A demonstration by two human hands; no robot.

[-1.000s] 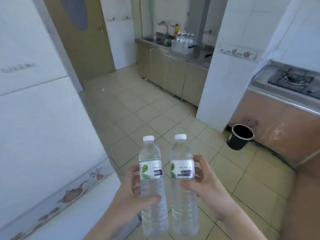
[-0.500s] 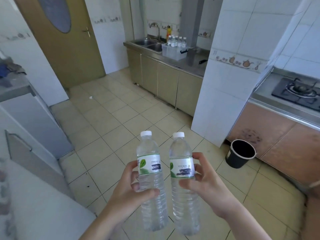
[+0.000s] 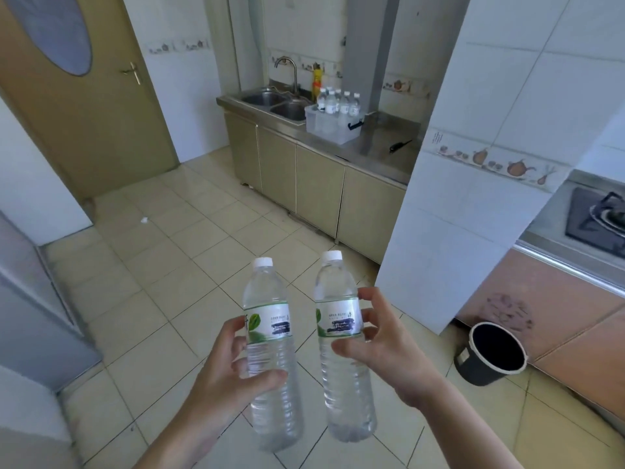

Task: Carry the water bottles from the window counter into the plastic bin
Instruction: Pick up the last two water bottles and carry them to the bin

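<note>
In front of me, low and central, I'm holding two water bottles upright, one per hand. My left hand [image 3: 223, 377] is wrapping around the left bottle [image 3: 272, 353] just under its label, thumb across the front, fingers curled round the far side. My right hand [image 3: 382, 350] is gripping the right bottle [image 3: 343, 346] at label height, thumb in front, fingertips showing past the right edge. Both hands are closed on their bottles, nothing loose.

I'm keeping the bottles side by side, apart and not touching, caps up. My read: a mid-body grip keeps the weight balanced, and upright carry means each can go straight down into a slot without re-gripping.

Far ahead of both hands, past the open tiled floor [image 3: 203, 265], the plastic bin [image 3: 333, 125] is sitting on the steel desk [image 3: 378, 150] just right of the sink [image 3: 277, 103]. Several bottles [image 3: 338, 103] are already standing in it, packed toward its back and left, so my guess is free space is at the near or right side; can't confirm from here.

Ahead and right of my right hand, a white tiled pillar [image 3: 456, 198] is jutting out, with a black bucket [image 3: 490, 353] on the floor at its base. I'm judging both as things to steer left of on the way.

Stage: mid-carry, bin well away.
</note>
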